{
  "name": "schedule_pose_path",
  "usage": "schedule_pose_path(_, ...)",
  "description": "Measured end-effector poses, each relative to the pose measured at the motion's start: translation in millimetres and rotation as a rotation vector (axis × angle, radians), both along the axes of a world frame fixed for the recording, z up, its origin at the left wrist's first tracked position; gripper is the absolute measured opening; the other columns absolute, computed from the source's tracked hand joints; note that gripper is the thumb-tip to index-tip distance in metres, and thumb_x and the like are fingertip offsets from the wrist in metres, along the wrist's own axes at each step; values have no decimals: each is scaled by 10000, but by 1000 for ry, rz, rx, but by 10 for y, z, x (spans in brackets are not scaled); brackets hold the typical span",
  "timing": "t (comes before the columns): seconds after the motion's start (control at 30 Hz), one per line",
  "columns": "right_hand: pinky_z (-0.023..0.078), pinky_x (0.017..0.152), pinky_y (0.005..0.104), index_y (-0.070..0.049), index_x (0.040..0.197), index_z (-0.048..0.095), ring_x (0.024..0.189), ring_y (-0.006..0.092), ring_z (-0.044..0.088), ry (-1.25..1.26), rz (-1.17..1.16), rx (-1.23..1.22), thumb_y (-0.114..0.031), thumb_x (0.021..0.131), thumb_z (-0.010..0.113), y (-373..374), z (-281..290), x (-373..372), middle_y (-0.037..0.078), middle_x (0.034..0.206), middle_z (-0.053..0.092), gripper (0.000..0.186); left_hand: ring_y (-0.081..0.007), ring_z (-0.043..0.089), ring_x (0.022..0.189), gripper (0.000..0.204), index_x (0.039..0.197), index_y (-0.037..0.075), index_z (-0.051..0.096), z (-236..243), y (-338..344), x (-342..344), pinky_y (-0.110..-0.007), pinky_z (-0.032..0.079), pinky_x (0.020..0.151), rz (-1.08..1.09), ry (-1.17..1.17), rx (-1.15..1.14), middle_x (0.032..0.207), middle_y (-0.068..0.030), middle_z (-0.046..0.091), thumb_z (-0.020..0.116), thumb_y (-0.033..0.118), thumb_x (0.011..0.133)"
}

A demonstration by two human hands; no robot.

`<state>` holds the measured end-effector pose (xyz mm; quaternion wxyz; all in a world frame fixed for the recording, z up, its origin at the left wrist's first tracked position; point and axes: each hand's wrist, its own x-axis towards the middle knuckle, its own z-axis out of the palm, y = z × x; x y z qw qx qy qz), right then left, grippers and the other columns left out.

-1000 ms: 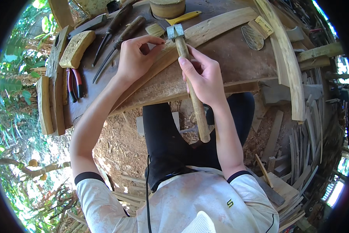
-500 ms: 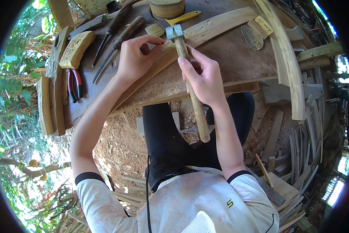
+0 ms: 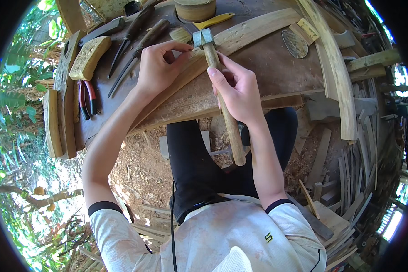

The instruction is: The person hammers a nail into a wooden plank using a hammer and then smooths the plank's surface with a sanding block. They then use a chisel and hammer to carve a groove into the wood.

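My right hand (image 3: 238, 90) is wrapped around the wooden handle of a hammer (image 3: 231, 131). Its metal head (image 3: 203, 38) points away from me, above a long curved plank (image 3: 251, 34) on the brown workbench (image 3: 276, 68). Just left of the hammer head, thumb and forefinger of my left hand (image 3: 161, 68) come together in a pinch over the plank. Whatever sits between those fingertips is too small to make out. Behind the hammer head lies a paintbrush (image 3: 215, 20) with a yellow handle.
To the left lie chisels (image 3: 140, 47), red-handled pliers (image 3: 87, 99) and a curved wood block (image 3: 89, 56). A round wooden piece (image 3: 195, 10) stands at the back. On the right are an oval metal piece (image 3: 295, 44), a long pole (image 3: 333, 68) and stacked wood strips (image 3: 363, 149).
The hammer head has shifted very slightly to the left. Both hands otherwise keep almost the same place and grip.
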<state>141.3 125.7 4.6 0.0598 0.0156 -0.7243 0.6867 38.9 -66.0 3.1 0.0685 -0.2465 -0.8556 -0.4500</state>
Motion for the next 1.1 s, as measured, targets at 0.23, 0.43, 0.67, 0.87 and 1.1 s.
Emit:
schedule_pose_path(0.23,361,515,240,40,1370,638,593,23,460,-2,2,-1,-268,1028,673,1,12,1,-26,668,565,461,-23,411,565,152,1038,69,816,-15,-2,-8,-240,356,541,-1,15,-1,589,33,535,788,110,895)
schedule_pose_path(0.43,368,517,239,40,1365,641,598,26,474,-12,-3,5,-280,1024,678,4,8,-1,-21,666,571,469,-24,401,555,151,1040,74,816,5,7,4,-243,348,534,17,-11,-25,575,37,517,789,120,899)
schedule_pose_path(0.67,369,518,237,43,1369,637,600,28,477,-13,4,4,-280,1025,677,11,10,3,-17,669,579,474,-25,391,551,150,1040,80,817,-27,3,-10,-243,339,531,16,-8,-12,564,39,497,789,131,902)
schedule_pose_path(0.87,368,518,234,45,1367,638,599,27,477,-9,2,1,-277,1027,675,10,1,4,-17,672,583,470,-24,394,550,154,1043,82,813,-13,9,0,-240,340,524,9,19,-20,573,33,514,789,119,896)
schedule_pose_path(1.1,431,469,244,25,1428,596,526,57,530,-98,74,-261,-276,1051,652,16,206,7,6,669,592,485,-24,435,515,390,1243,82,720,-10,25,5,-231,383,495,-24,65,41,831,-5,763,790,47,861)
